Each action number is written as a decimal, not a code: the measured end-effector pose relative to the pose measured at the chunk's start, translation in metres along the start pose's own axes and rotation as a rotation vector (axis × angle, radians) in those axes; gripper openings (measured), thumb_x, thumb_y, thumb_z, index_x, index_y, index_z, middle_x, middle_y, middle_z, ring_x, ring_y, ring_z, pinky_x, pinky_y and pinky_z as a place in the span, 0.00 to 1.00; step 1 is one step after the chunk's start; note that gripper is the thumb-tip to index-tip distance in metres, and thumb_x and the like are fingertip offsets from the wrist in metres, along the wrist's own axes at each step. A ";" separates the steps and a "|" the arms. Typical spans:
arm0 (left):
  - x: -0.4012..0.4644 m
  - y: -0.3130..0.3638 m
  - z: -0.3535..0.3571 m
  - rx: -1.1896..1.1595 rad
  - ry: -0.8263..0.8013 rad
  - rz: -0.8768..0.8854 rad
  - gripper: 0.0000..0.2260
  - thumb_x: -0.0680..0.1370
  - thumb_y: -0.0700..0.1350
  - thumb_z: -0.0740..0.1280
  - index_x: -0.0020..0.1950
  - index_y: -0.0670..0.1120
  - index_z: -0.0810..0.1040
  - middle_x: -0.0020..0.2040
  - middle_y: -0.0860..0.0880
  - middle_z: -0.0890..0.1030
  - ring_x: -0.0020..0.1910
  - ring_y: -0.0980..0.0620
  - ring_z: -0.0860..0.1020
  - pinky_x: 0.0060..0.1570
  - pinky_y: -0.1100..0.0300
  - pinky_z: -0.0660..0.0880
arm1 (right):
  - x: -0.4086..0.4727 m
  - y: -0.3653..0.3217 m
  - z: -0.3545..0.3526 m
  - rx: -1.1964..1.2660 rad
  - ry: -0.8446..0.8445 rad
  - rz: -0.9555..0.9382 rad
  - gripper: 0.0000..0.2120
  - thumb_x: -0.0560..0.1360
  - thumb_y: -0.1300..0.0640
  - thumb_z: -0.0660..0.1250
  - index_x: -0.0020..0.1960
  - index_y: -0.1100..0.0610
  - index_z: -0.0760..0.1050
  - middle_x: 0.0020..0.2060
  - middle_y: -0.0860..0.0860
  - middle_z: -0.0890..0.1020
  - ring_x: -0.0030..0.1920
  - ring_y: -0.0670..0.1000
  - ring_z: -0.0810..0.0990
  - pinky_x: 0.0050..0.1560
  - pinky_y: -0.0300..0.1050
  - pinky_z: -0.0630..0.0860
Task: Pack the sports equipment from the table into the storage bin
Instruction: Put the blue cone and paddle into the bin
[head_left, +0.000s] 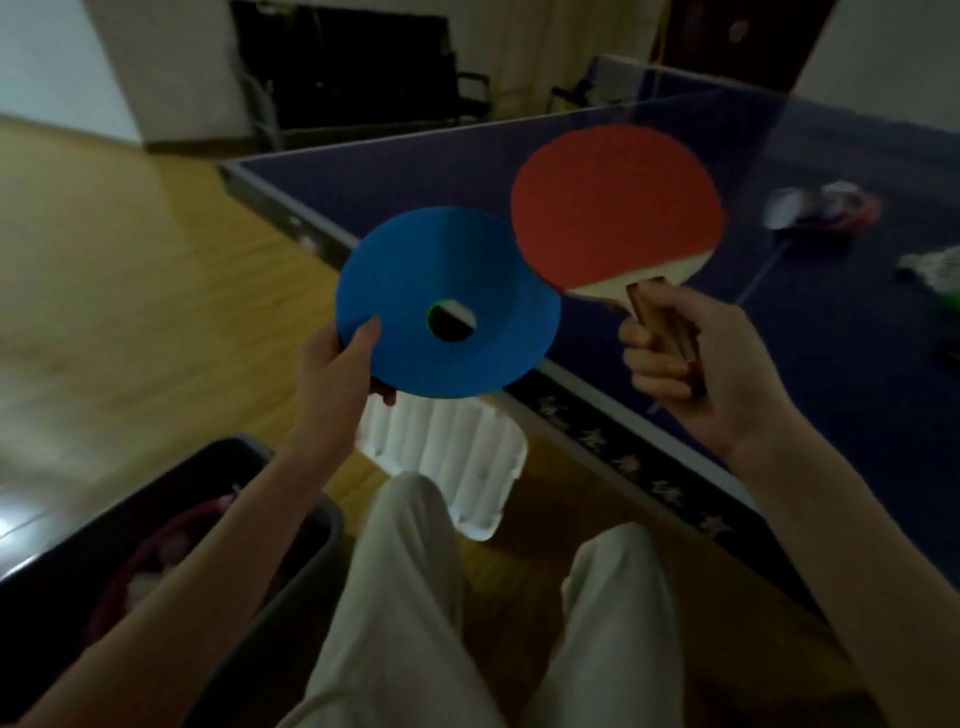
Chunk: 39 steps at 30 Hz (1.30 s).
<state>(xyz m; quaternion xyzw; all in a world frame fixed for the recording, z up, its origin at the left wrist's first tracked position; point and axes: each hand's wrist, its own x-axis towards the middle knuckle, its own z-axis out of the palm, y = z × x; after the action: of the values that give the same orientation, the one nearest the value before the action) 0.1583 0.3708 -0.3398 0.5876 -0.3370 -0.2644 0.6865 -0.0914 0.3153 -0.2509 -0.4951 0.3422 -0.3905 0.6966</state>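
My left hand (345, 371) pinches the lower left rim of a blue disc cone (467, 291) with a round hole in its middle, held up over the floor beside the table. My right hand (691, 364) grips the wooden handle of a table tennis paddle (615, 208), red face toward me, above the blue table tennis table (415, 171). The paddle's edge overlaps the cone's right rim. The dark grey storage bin (306, 519) stands at the lower left, under my left forearm, with pink and red items inside.
More gear lies on the table at the right: a white and red bundle (826, 208), a white shuttlecock-like item (935, 267) and something green at the edge. A white ribbed lid (457, 457) lies on the wooden floor by my knees. Dark chairs stand at the back.
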 end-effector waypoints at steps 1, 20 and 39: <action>0.002 -0.004 -0.021 0.004 0.064 -0.014 0.08 0.80 0.41 0.62 0.41 0.41 0.74 0.33 0.45 0.74 0.21 0.52 0.71 0.20 0.60 0.69 | 0.010 0.011 0.019 -0.038 -0.060 0.028 0.11 0.79 0.57 0.58 0.37 0.56 0.67 0.28 0.49 0.67 0.21 0.43 0.59 0.17 0.33 0.56; -0.080 -0.201 -0.282 0.012 0.811 -0.822 0.13 0.79 0.36 0.61 0.62 0.32 0.72 0.44 0.38 0.77 0.39 0.42 0.78 0.37 0.53 0.75 | 0.122 0.309 0.224 -0.487 -0.401 0.719 0.13 0.75 0.66 0.60 0.32 0.58 0.68 0.20 0.50 0.70 0.18 0.44 0.67 0.19 0.32 0.60; -0.099 -0.257 -0.328 -0.202 0.906 -1.068 0.16 0.80 0.39 0.58 0.66 0.34 0.68 0.60 0.35 0.78 0.55 0.42 0.79 0.51 0.51 0.76 | 0.140 0.422 0.304 -0.412 -0.437 0.860 0.08 0.80 0.53 0.59 0.45 0.56 0.72 0.34 0.51 0.74 0.30 0.47 0.73 0.24 0.36 0.69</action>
<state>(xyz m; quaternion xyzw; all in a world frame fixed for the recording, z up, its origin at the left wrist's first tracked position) 0.3578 0.6080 -0.6345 0.6582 0.3424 -0.3245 0.5867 0.3222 0.4068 -0.5831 -0.5064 0.4311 0.1186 0.7373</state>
